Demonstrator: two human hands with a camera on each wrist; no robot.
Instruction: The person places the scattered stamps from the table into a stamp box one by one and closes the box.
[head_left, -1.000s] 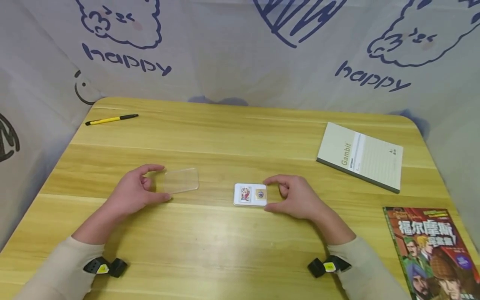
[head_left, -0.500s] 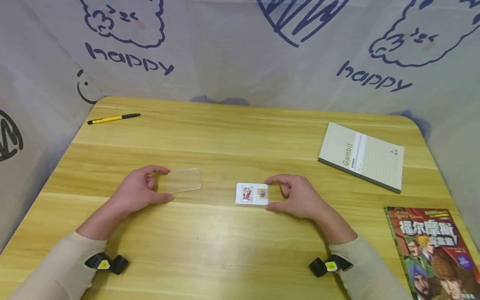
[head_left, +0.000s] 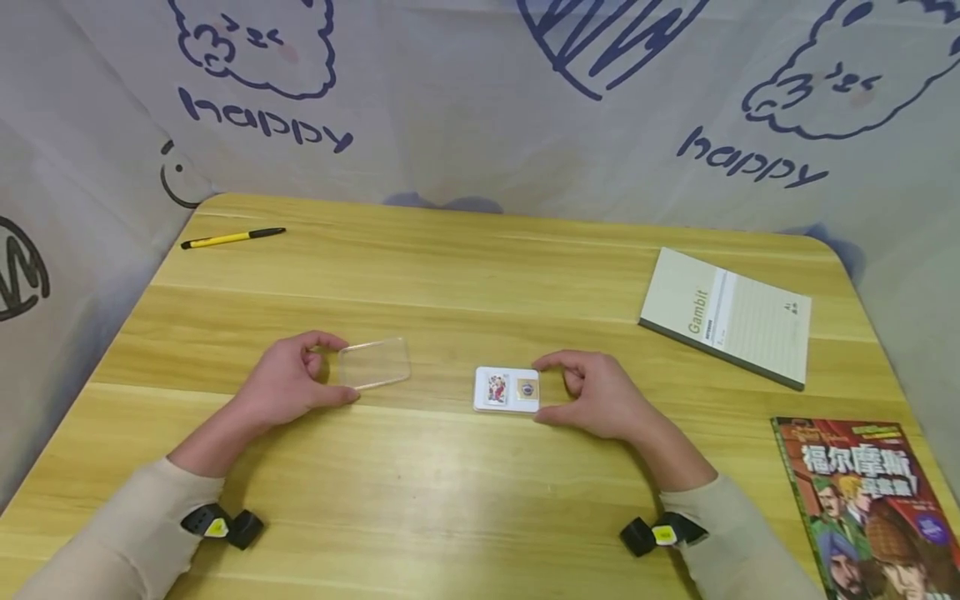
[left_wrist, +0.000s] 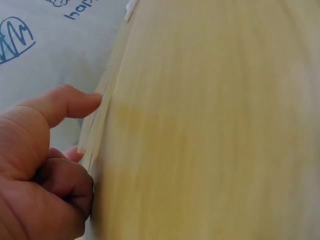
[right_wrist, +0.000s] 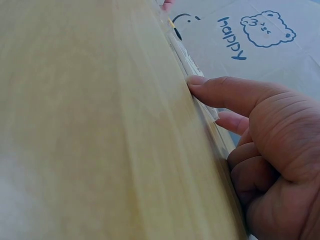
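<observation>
My left hand (head_left: 288,379) pinches the left end of a clear, rectangular plastic cover (head_left: 375,363) between thumb and index finger. My right hand (head_left: 600,396) grips the right end of a small flat white case (head_left: 507,379) by its two long edges. Face up on that case are a colourful stamp-like picture (head_left: 496,389) and a gold square with a dark emblem (head_left: 528,389). A short gap of table separates cover and case. In the left wrist view, the thumb (left_wrist: 75,102) meets the cover's edge; the right wrist view has the thumb (right_wrist: 215,90) at the case's edge.
The wooden table (head_left: 420,508) lies beneath both hands. A yellow and black pen (head_left: 233,238) is at the back left. To the right are a Gambit notebook (head_left: 738,325) and a comic-style book (head_left: 862,500). A printed cloth (head_left: 465,108) hangs behind the table.
My left hand has come slightly to the right with the clear cover, a little nearer the white case. My right hand and the case have stayed in place; the head view has shifted slightly.
</observation>
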